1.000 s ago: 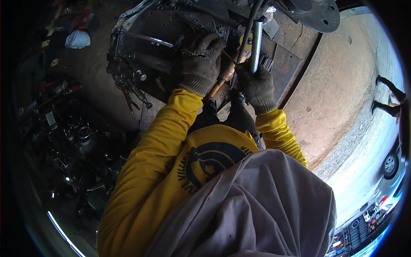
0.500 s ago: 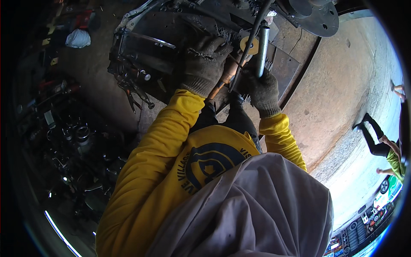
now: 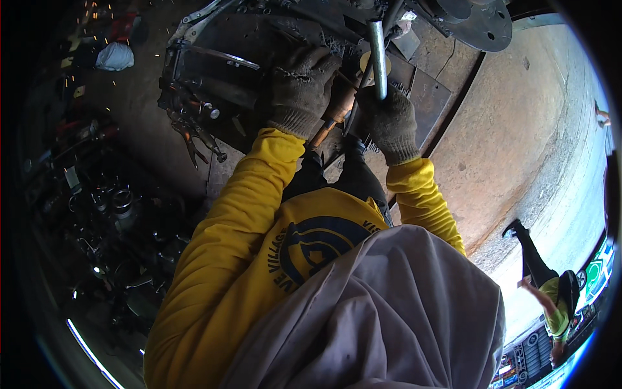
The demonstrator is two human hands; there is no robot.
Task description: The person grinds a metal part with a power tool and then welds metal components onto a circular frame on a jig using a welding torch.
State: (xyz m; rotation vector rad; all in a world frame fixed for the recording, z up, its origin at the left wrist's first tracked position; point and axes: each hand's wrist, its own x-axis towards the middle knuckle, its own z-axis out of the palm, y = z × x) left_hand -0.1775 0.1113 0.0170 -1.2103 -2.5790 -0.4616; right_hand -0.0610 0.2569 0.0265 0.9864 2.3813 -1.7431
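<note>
My right hand (image 3: 392, 123), in a grey knit glove, is closed around the lower end of a shiny metal tube (image 3: 378, 61) that points away from me. My left hand (image 3: 301, 87), in a similar worn glove, rests at the dark metal frame (image 3: 223, 84) with its fingers curled; what lies under them is hidden. Between the hands lies a copper-coloured metal cylinder (image 3: 340, 104) with a narrower end toward me. A round tan disc (image 3: 367, 63) shows partly behind the tube. A dark cable (image 3: 394, 16) runs down beside the tube.
Locking pliers (image 3: 191, 142) hang at the frame's left corner. A round steel flange (image 3: 489, 29) stands at the far right. Dark machine parts (image 3: 123, 204) crowd the left side. Orange sparks (image 3: 113, 83) fly at the far left. At right, a person (image 3: 551, 285) walks past.
My right hand and the tube have moved up and to the left. My left hand has shifted slightly. More sparks show at the far left. The walking person is lower in the picture.
</note>
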